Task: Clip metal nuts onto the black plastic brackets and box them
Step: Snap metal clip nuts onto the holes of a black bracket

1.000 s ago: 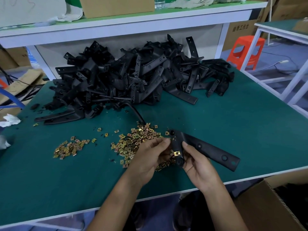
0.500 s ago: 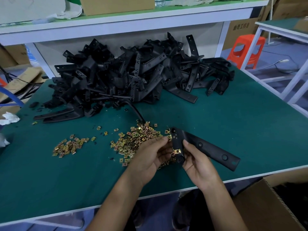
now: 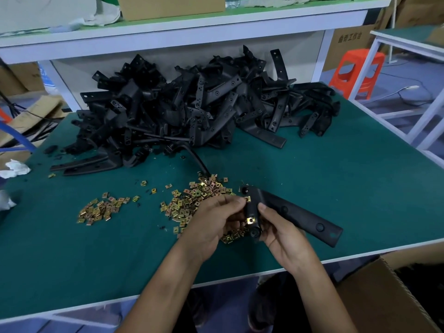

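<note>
The left hand [image 3: 216, 222] is pinching a small gold metal nut [image 3: 247, 199] with its fingertips. It is holding the nut right against the short end of the black bracket [image 3: 300, 213]. The right hand [image 3: 284, 236] is gripping that bracket, with its thumb lying on top. Both hands are working in the lower middle of the frame. A second nut [image 3: 251, 220] is already sitting on the bracket, just below the first one. The long end of the bracket is pointing toward the lower right, low over the green counter [image 3: 348, 179].

Just left of the hands, a big heap of loose nuts [image 3: 197, 198] is lying on the counter. A smaller heap [image 3: 101, 209] is lying farther left. In the upper middle of the frame, a big pile of black brackets [image 3: 182, 109] is filling the back of the counter. A brown cardboard box [image 3: 384, 299] is standing at the lower right, below the counter edge. An orange stool [image 3: 355, 68] is standing at the upper right. Some crumpled white paper [image 3: 14, 167] is lying at the left edge.
</note>
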